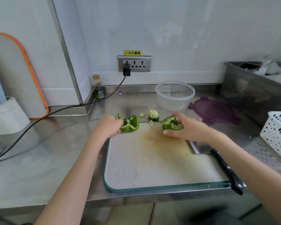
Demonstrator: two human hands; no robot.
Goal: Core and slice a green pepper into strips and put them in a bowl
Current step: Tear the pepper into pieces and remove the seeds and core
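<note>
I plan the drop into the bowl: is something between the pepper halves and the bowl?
Only the pale core and small scraps lie between the pepper halves and the bowl.

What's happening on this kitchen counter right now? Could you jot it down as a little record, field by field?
Left hand: grips one green pepper half at the far end of the cutting board
Right hand: holds the other pepper half
Core: pale, lying between the halves, with small scraps beside it
Knife: on the board's right edge, nobody holding it
Bowl: clear plastic, behind the board, no strips in it
Lid: purple, flat on the counter right of the bowl
Progress: cored and halved, not yet sliced
</note>
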